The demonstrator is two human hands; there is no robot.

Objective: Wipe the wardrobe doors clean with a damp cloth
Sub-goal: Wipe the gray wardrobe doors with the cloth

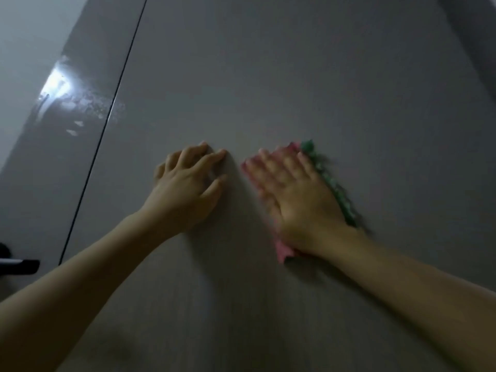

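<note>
Room surroundings, dimly and evenly lit. A pale wall (24, 49) fills the corner far above and to the left of the left hand (188, 186). Between that wall and the hand lies a bright, streaked patch of reflected light (57, 84), the brightest area in view. A black handle (20, 264) juts in from the edge, well to the left of and below the left hand. A dark band (472, 36) crosses the corner far above and to the right of the right hand (295, 194).
</note>
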